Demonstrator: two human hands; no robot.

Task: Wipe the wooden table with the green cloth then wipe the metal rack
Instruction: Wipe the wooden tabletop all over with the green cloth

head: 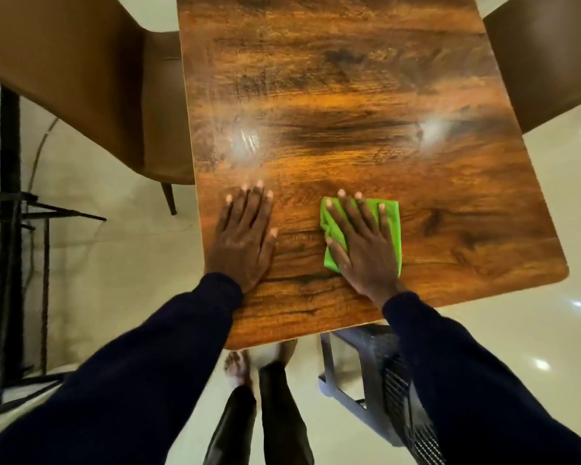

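Two hands lie flat near the close edge of a wooden table (349, 95), seen from above by a camera on the person's head. The right hand (361, 243) is spread open, fingers apart, palm pressing down on a folded green cloth (392, 229). The cloth shows bright green around the fingers and along the hand's right side. The left hand (245, 236) is also open and flat, fingers close together, resting on bare wood just to the left of the cloth and holding nothing. Dark sleeves cover both arms.

The tabletop stretches away from the hands, with two pale glare patches and faint streaks across its middle. Brown chairs (81, 78) stand at both long sides. A dark metal rack (10, 229) stands on the pale floor, well apart to the left, untouched by either hand.

The step in hand appears to be wiping the table. To do it well, the right palm should keep even pressure on the cloth and carry it in long overlapping passes to the far end and both edges, while the left hand steadies the body. The rack would come afterwards.
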